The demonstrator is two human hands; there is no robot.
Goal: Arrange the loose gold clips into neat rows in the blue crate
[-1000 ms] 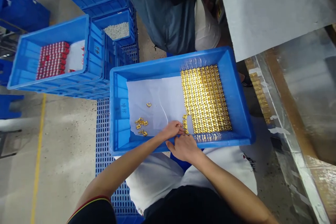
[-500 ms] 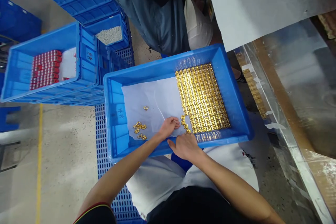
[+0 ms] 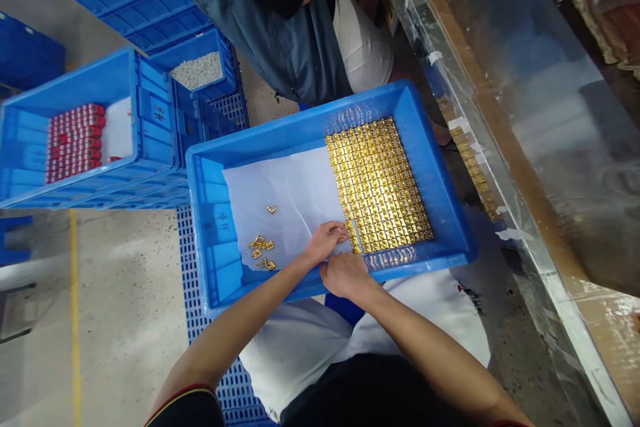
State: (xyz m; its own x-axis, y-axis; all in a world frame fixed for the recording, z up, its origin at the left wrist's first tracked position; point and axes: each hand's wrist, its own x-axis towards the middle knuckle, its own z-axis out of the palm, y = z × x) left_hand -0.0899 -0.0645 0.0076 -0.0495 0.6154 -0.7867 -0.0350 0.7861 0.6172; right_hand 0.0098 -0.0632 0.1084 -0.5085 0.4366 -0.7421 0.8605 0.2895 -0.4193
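Observation:
A large blue plastic crate (image 3: pixel 300 125) lies in front of me, lined with a white paper sheet (image 3: pixel 273 180). Tight rows of small shiny gold metal pieces (image 3: pixel 380 180) cover its right part. My left hand (image 3: pixel 326 240) is over the sheet, fingers curled together at the end of a short, partly filled row (image 3: pixel 353 235). My right hand (image 3: pixel 346 273) bends over the near wall just below, fingers closed and tips hidden. What either hand grips cannot be made out. Several loose gold pieces (image 3: pixel 261 245) lie at the left, and a single one (image 3: pixel 271 209) sits above them.
Another blue crate (image 3: pixel 155 107) with red pieces (image 3: pixel 75 140) stands at left, beside a small bin of pale bits (image 3: pixel 199 70). A person in a blue-grey apron (image 3: pixel 300 47) is across from me. A metal-edged workbench (image 3: pixel 500 167) runs along the right.
My left hand has moved slightly right against the short row, whose pieces now sit straighter. My right thumb has drawn in toward the fingers. The view has shifted, and the grey sheet at upper right is gone.

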